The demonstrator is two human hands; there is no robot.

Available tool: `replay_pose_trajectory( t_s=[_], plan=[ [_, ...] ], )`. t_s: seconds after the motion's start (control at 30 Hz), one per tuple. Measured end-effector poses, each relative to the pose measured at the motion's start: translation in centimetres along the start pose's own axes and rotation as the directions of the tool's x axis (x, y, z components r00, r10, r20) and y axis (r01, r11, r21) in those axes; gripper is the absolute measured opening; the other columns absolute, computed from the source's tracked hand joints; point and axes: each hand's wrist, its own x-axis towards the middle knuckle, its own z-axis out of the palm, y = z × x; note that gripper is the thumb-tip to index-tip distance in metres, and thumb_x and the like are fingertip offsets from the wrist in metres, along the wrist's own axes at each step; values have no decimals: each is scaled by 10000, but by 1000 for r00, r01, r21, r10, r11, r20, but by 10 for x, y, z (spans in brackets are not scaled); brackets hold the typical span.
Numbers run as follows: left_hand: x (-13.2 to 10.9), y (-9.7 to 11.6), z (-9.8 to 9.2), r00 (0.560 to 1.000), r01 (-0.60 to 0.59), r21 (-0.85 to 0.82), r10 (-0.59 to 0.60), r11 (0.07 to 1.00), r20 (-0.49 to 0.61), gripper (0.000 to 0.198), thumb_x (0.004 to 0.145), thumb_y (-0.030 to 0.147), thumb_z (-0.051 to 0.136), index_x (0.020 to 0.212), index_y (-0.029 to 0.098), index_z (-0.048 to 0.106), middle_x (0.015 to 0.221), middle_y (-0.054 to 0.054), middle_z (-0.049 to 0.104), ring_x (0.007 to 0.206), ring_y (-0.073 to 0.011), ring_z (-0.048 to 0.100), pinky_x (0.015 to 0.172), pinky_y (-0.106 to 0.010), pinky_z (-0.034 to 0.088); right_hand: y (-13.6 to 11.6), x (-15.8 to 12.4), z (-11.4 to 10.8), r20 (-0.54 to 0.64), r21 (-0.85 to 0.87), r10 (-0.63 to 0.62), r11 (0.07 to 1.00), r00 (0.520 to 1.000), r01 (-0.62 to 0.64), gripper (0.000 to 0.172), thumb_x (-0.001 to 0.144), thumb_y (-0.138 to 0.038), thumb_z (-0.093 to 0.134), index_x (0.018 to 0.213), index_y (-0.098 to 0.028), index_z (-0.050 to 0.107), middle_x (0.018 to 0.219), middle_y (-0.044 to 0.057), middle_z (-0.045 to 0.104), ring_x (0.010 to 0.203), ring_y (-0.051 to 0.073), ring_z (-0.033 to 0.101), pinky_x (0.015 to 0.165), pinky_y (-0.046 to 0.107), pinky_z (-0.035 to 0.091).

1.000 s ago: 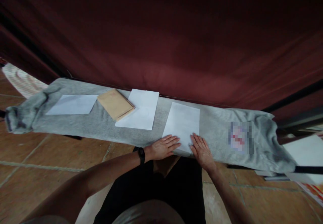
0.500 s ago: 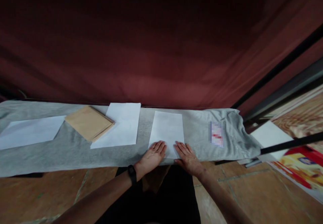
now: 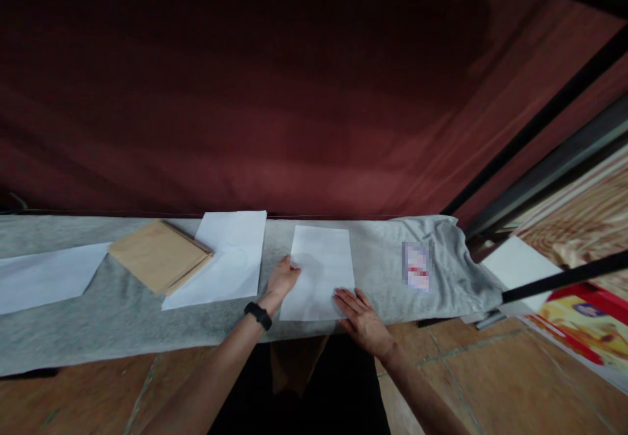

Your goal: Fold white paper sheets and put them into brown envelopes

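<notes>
A white sheet of paper point(image 3: 321, 258) lies flat on the grey cloth in front of me. My left hand point(image 3: 283, 279), with a black band on its wrist, is at the sheet's left edge, thumb and curled fingers pinching that edge. Over the lower right corner, my right hand point(image 3: 363, 320) rests flat with its fingers stretched out. To the left, a stack of brown envelopes point(image 3: 157, 255) partly covers some white paper point(image 3: 238, 258). Farther left is another white sheet point(image 3: 49, 275), cut off by the picture's edge.
Grey cloth point(image 3: 377, 265) covers the long narrow table. A small blurred item point(image 3: 417, 266) lies on it at the right. Beyond the table hangs a dark red curtain point(image 3: 294, 127). Black bars point(image 3: 564, 278) and a red and yellow box point(image 3: 583, 324) stand at the right.
My left hand has moved from lying flat on the sheet's lower part up to its left edge and closed there. My right hand stays flat at the lower right corner.
</notes>
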Motion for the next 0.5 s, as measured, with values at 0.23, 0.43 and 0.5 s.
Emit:
replay_pose_trajectory(
  t_s=[0.23,0.43,0.5],
  plan=[
    [8,1,1,998,52,50,-51,997,-38,223,823,233,561,1008,171,668,969,-89,746,950,-235,696,804,-305,505,3,2,4,-10,-33,15,999,1000,-16,684,863,-43,452,1521,-229,417,1555,82,448,1437,221,418,1209,482,331],
    [16,2,1,994,109,54,-110,993,16,129,795,260,588,825,182,687,724,-44,724,728,-208,704,611,-266,478,2,3,7,-35,-10,47,999,998,-48,669,834,-29,463,1470,-235,491,1540,71,471,1430,216,426,1210,482,328],
    [15,0,-2,994,111,70,-112,991,13,122,792,268,597,798,192,692,717,-51,726,736,-218,706,603,-272,470,3,2,7,-31,2,50,999,998,-50,673,834,-29,457,1474,-237,484,1548,66,461,1433,215,421,1211,486,326]
  ],
)
